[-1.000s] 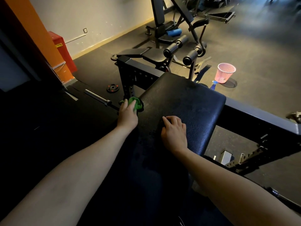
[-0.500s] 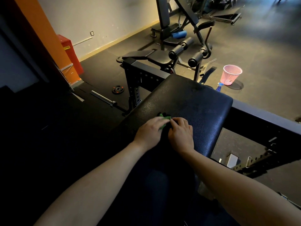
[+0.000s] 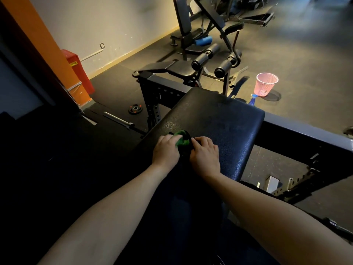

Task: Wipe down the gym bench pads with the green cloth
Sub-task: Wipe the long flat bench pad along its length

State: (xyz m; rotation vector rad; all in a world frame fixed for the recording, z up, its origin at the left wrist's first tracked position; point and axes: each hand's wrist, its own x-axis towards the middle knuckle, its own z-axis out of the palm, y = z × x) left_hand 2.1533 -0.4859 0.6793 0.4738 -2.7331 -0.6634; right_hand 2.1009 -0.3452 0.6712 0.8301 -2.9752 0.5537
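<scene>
- Left hand [image 3: 165,150] clutches the bunched green cloth [image 3: 180,140] on the black, pebbled bench pad [image 3: 225,119].
- Right hand [image 3: 206,156] touches the cloth; whether it grips is unclear.
- Pink wastebasket [image 3: 266,84] on the dim rubber floor [image 3: 305,60].

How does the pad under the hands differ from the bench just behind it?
The near pad is one broad slab; the far bench is narrower, in two sections. The near pad has the left hand, right hand and green cloth on it; the far bench lies bare and ends in two foam rollers. Both are black and padded.
</scene>
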